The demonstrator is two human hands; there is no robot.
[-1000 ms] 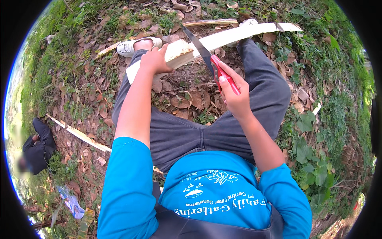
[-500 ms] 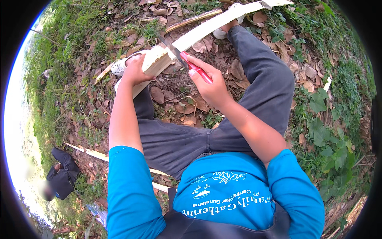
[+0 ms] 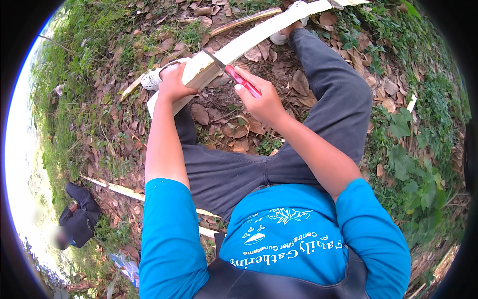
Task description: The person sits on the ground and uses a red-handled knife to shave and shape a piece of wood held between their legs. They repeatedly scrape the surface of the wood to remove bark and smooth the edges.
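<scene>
Head view: 1 pale stem (image 3: 259,36), 1 knife (image 3: 234,74), 2 hands and 2 shoes are showing. The stem is lying across the top of the picture, its long axis running from 8 o'clock to 2 o'clock, its cut thick end pointing down-left toward 8 and its thin end running off the top rim toward 1.

The left hand (image 3: 174,82) is gripping the thick end, fingers wrapped together around it, so the stem is sitting inside that fist and stretching away from it toward 2 o'clock. The right hand (image 3: 264,102) is closing tight on the knife's red handle; the knife is lying at 10 o'clock from this hand, its dark blade pointing up-left and its tip touching the stem just beside the left hand, at 2 o'clock from it.

1 white shoe (image 3: 154,78) is sitting just at 9 o'clock from the left hand, touching the stem's end; the other shoe (image 3: 286,32) is resting at 12 o'clock under the stem. Grey trousers (image 3: 328,99) are bending around dry leaves (image 3: 234,132).

1 thin pale strip (image 3: 117,188) is lying at 8 o'clock, well apart from the hands. 1 other person (image 3: 77,219) in dark clothes is crouching at the 8 o'clock rim.
</scene>
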